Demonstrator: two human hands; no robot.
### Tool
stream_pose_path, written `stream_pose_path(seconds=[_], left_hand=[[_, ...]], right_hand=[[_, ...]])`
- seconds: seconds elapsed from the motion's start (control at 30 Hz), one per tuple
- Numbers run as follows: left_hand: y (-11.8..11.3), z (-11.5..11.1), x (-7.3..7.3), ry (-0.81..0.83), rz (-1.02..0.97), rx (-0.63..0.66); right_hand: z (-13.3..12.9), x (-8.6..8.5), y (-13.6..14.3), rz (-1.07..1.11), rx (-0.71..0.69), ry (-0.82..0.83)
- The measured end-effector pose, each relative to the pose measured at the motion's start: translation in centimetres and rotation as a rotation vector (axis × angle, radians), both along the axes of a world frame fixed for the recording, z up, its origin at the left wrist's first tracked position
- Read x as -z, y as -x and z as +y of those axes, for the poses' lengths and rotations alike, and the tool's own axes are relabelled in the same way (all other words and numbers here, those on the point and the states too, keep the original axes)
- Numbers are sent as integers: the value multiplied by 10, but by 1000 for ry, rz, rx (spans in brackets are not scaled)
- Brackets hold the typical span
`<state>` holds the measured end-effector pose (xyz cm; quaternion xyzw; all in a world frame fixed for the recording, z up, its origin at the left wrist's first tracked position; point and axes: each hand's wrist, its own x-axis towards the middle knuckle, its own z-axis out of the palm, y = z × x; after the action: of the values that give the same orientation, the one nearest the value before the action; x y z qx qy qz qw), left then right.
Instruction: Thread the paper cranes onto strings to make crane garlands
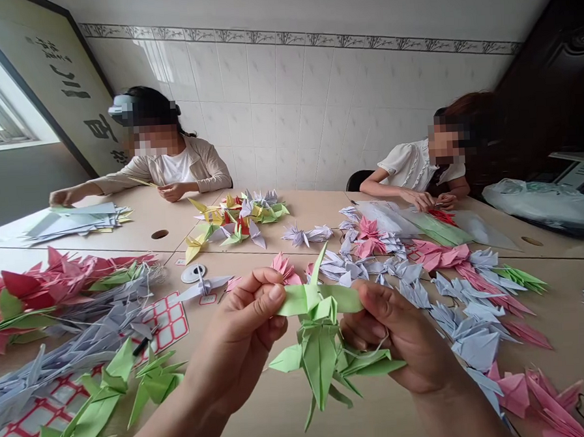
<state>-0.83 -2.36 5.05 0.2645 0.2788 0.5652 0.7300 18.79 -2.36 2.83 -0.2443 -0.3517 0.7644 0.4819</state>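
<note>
Green origami paper cranes (319, 354), strung in a bunch, hang over the near middle of the table. The top crane (320, 297) has its wings spread flat. My left hand (258, 311) pinches the left wing between thumb and fingers. The right wing is pinched by my right hand (390, 324), and a thin pale thread runs by its fingers. Part of the lower cranes is hidden behind the upper one and my right hand. Left of my left forearm lie more green cranes (156, 382).
Piles of red (36, 284) and pale blue cranes (73, 341) lie at left over red-framed label sheets (167, 323). Strings of blue and pink cranes (467, 300) cover the right. Two people sit opposite, one by stacked paper (77, 223), one by plastic bags (390, 216).
</note>
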Motion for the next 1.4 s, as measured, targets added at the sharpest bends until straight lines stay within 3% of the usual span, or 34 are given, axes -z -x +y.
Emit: stream_pose_path(seconds=[0.43,1.07,1.4], left_hand=[[8,4,-1,-102,74,-33],[8,5,-1,-102,31,5],[8,6,1,-193,132,37]], right_hand=[[0,-1,-3,29,-44,-78],[0,0,-7,-20,12,-78],[0,-2,-8,-41,44,-51]])
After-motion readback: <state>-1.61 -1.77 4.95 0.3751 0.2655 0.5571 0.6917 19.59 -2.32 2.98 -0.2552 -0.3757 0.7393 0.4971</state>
